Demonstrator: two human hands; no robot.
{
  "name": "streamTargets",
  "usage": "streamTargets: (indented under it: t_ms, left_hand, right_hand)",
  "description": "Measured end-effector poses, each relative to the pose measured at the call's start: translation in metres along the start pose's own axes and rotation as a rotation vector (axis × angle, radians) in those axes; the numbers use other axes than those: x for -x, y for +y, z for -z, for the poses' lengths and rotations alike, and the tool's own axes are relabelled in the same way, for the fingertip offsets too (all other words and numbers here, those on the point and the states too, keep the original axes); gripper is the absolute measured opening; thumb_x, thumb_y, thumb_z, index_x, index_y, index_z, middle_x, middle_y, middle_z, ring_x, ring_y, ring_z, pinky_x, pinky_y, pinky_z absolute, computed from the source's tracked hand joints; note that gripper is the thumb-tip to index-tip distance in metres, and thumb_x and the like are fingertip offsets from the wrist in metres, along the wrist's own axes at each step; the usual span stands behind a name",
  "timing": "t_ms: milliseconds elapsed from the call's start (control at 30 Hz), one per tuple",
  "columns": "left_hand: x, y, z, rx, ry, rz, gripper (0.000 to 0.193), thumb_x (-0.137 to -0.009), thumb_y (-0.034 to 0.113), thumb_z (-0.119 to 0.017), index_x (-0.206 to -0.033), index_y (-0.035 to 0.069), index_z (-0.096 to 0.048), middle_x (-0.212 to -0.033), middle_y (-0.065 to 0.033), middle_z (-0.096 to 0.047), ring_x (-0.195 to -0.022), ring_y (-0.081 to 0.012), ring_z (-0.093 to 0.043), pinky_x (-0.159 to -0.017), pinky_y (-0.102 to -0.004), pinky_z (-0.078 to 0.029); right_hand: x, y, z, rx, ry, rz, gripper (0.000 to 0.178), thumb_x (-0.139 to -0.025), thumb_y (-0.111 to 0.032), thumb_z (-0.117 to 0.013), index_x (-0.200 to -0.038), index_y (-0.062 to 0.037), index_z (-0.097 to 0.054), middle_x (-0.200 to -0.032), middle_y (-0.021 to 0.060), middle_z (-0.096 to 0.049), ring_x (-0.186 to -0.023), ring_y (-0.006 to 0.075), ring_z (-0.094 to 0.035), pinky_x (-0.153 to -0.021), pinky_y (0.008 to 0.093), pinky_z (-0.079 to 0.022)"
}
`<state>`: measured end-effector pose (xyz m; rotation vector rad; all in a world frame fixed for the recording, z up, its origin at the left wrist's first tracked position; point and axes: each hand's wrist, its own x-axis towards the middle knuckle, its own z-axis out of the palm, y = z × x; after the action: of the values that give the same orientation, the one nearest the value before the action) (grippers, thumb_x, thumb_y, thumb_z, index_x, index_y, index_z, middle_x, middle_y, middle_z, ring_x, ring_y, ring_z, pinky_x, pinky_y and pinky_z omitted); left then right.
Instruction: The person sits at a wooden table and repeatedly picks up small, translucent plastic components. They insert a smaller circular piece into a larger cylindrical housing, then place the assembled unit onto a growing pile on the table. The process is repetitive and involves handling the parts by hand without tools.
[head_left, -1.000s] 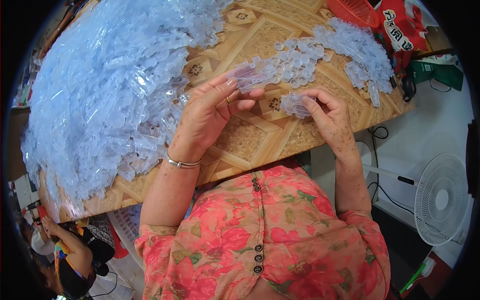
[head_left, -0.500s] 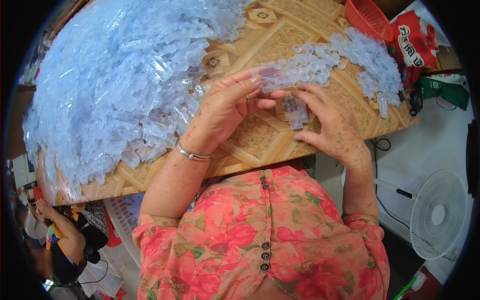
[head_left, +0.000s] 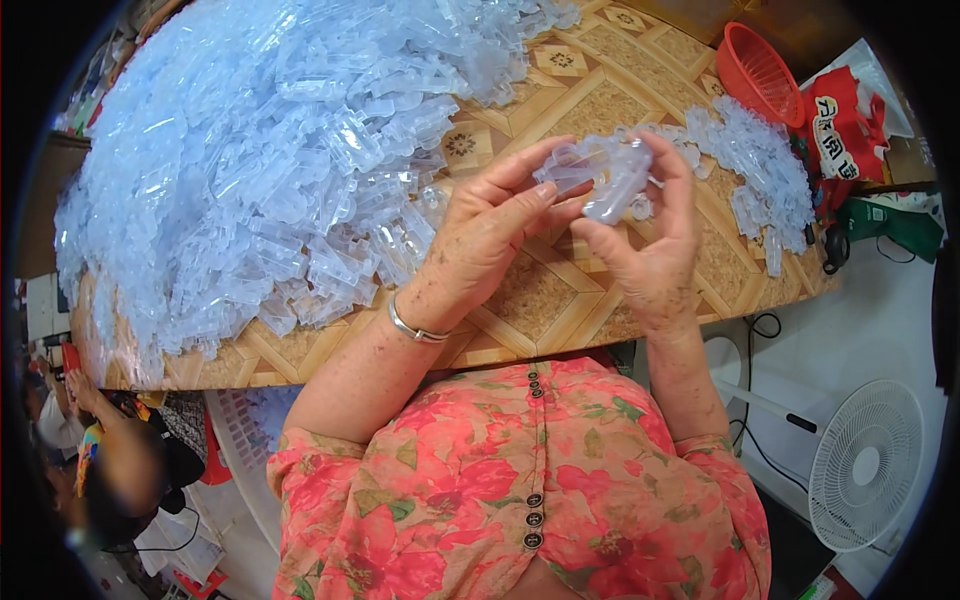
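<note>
Leftward, a plastic heap (head_left: 260, 170) looms; both hands (head_left: 483, 225), gripping clear pieces (head_left: 618, 185), partly hide round caps (head_left: 692, 155).

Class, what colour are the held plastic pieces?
The plastic pieces: clear, faintly bluish-violet; best in the head view.

Above the tabletop (head_left: 530, 315), the left hand (head_left: 485, 225) and right hand (head_left: 655, 260) hold clear plastic parts (head_left: 618, 185), while a translucent heap (head_left: 260, 170) covers its left side.

L grip (head_left: 490, 218) pinched, R grip (head_left: 655, 248) opp. w/ fingers (head_left: 676, 178) curled, both forearms (head_left: 365, 375) fwd
</note>
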<state>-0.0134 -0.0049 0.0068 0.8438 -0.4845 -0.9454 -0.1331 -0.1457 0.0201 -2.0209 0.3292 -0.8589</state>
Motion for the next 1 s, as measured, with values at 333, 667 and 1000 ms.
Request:
streamTargets:
  t_ms: [333, 667, 1000]
  left_hand:
    - [0.004, 0.008, 0.003, 0.192, -0.013, 0.042, 0.048, -0.101, 0.016, -0.062, -0.145, 0.001, -0.049, -0.132, -0.0097, -0.06, -0.116, -0.0178, -0.062, -0.097, -0.0318, -0.054]
    - [0.003, 0.008, 0.004, 0.205, -0.079, 0.083, 0.056, -0.099, 0.016, -0.065, -0.149, 0.002, -0.045, -0.14, -0.0102, -0.057, -0.119, -0.0198, -0.061, -0.101, -0.035, -0.053]
    - [0.003, 0.005, 0.002, 0.149, -0.109, 0.061, 0.057, -0.099, 0.017, -0.065, -0.151, 0.004, -0.045, -0.143, -0.0105, -0.055, -0.121, -0.0205, -0.061, -0.103, -0.0359, -0.051]
  right_hand:
    - [-0.002, 0.001, -0.021, -0.038, -0.119, 0.041, 0.087, -0.074, -0.02, -0.088, -0.147, -0.0084, -0.043, -0.149, 0.0137, -0.049, -0.137, 0.0293, -0.049, -0.113, 0.0413, -0.04]
    - [0.001, 0.002, -0.017, -0.056, -0.134, 0.058, 0.088, -0.074, -0.02, -0.088, -0.148, -0.0071, -0.042, -0.152, 0.0149, -0.048, -0.139, 0.0304, -0.047, -0.115, 0.0417, -0.038]
    - [0.002, 0.001, -0.015, 0.005, -0.125, 0.089, 0.089, -0.076, -0.021, -0.087, -0.15, -0.0067, -0.04, -0.153, 0.0144, -0.047, -0.14, 0.0308, -0.046, -0.115, 0.0424, -0.038]
